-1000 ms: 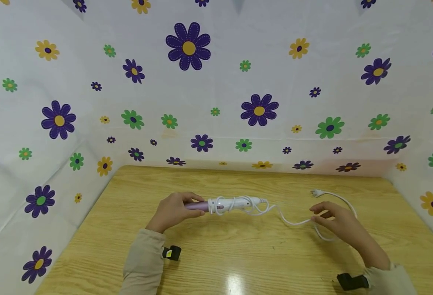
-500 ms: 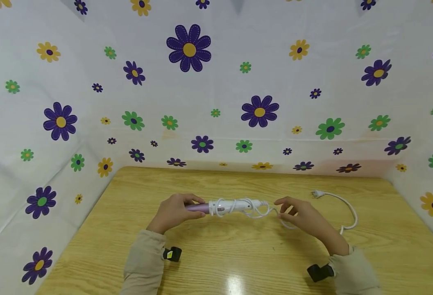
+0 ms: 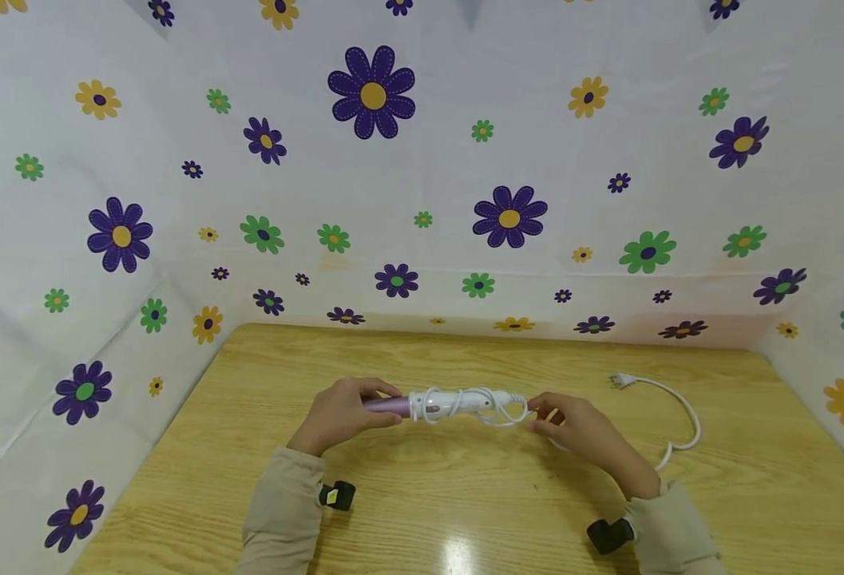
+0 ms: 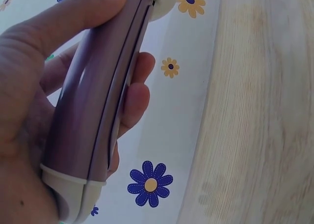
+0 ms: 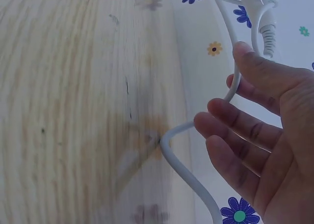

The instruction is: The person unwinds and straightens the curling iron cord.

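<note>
Your left hand (image 3: 338,411) was wrapped round the purple barrel (image 4: 95,81) of the hair styling iron (image 3: 441,402), holding it roughly level above the worktop (image 3: 422,499). Your right hand (image 3: 580,427) pinched the white cord (image 5: 189,179), just beside the end of the white handle (image 3: 472,400). Loops of cord circled that handle, while the plug (image 3: 624,380) lay on the worktop, beyond your right hand.

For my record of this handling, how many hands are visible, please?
2: the left hand grips the curling iron; the right hand pinches its white cord.
</note>
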The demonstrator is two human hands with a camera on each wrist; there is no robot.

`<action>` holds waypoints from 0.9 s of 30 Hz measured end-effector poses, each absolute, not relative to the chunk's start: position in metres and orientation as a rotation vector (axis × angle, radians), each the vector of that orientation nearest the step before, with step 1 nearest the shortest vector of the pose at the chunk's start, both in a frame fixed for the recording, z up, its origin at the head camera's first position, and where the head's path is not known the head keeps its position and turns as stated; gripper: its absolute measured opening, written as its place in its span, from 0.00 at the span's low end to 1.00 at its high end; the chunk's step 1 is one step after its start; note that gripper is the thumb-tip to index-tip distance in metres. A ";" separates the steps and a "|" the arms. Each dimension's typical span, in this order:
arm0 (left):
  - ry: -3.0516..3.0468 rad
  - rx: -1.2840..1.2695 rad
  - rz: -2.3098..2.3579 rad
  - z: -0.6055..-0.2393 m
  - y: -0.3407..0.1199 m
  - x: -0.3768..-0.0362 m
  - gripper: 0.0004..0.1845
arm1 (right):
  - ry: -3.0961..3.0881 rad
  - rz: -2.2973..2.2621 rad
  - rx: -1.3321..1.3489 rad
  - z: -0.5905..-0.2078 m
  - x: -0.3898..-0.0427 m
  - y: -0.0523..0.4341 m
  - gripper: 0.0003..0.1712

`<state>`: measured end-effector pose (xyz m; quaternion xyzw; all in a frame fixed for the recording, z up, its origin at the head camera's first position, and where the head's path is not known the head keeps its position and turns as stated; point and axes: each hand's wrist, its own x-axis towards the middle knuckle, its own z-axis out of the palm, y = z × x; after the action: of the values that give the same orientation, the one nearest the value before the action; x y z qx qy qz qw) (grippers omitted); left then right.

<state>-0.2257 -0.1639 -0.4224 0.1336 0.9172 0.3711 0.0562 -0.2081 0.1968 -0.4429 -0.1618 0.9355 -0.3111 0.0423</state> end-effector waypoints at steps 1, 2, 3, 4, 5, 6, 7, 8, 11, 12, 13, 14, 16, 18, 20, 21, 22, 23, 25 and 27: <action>2.781 0.407 1.126 -0.422 -0.164 -0.226 0.16 | 2.892 -0.916 -0.483 -0.442 -0.208 0.197 0.16; 2.777 0.407 1.127 -0.422 -0.163 -0.226 0.16 | 2.922 -0.880 -0.479 -0.442 -0.208 0.197 0.15; 2.773 0.410 1.127 -0.421 -0.163 -0.225 0.15 | 2.956 -0.844 -0.465 -0.441 -0.209 0.197 0.13; 2.770 0.416 1.126 -0.421 -0.162 -0.225 0.15 | 2.987 -0.810 -0.450 -0.440 -0.209 0.197 0.12; 2.766 0.423 1.125 -0.420 -0.162 -0.225 0.15 | 3.018 -0.783 -0.437 -0.439 -0.209 0.197 0.10; 2.759 0.431 1.125 -0.420 -0.161 -0.225 0.15 | 3.048 -0.756 -0.433 -0.438 -0.209 0.197 0.10; 2.753 0.443 1.124 -0.420 -0.161 -0.225 0.15 | 3.071 -0.747 -0.430 -0.437 -0.210 0.197 0.10; 2.746 0.452 1.124 -0.419 -0.160 -0.225 0.15 | 3.092 -0.744 -0.428 -0.437 -0.210 0.197 0.10; 2.729 0.478 1.114 -0.419 -0.159 -0.224 0.15 | 3.132 -0.791 -0.406 -0.434 -0.209 0.195 0.13; 2.725 0.484 1.107 -0.419 -0.159 -0.224 0.15 | 3.138 -0.824 -0.395 -0.433 -0.208 0.194 0.13; 2.726 0.487 1.097 -0.420 -0.159 -0.224 0.15 | 3.143 -0.864 -0.388 -0.432 -0.207 0.193 0.14; 2.728 0.486 1.089 -0.420 -0.159 -0.224 0.15 | 3.150 -0.905 -0.387 -0.431 -0.207 0.192 0.13; 2.736 0.481 1.080 -0.421 -0.160 -0.224 0.15 | 3.167 -0.984 -0.402 -0.428 -0.204 0.192 0.12; 2.740 0.475 1.079 -0.422 -0.160 -0.225 0.14 | 3.185 -1.059 -0.452 -0.423 -0.200 0.194 0.09; 2.734 0.457 1.096 -0.423 -0.161 -0.225 0.14 | 3.200 -1.124 -0.503 -0.417 -0.195 0.198 0.07; 2.732 0.448 1.105 -0.423 -0.161 -0.226 0.15 | 3.207 -1.151 -0.528 -0.414 -0.192 0.200 0.06; 2.730 0.439 1.113 -0.423 -0.162 -0.226 0.15 | 3.214 -1.179 -0.547 -0.411 -0.189 0.203 0.05; 2.726 0.427 1.124 -0.423 -0.163 -0.227 0.15 | 3.221 -1.201 -0.561 -0.408 -0.187 0.206 0.05; 2.721 0.404 1.146 -0.424 -0.165 -0.228 0.15 | 3.235 -1.229 -0.581 -0.404 -0.181 0.213 0.05; 2.726 0.388 1.155 -0.425 -0.168 -0.229 0.15 | 3.251 -1.236 -0.597 -0.402 -0.177 0.221 0.06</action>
<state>-0.2289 -0.1683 -0.4252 0.1294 0.9103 0.3855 0.0778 -0.1770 0.2213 -0.4020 -0.1660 0.9041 -0.3436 -0.1922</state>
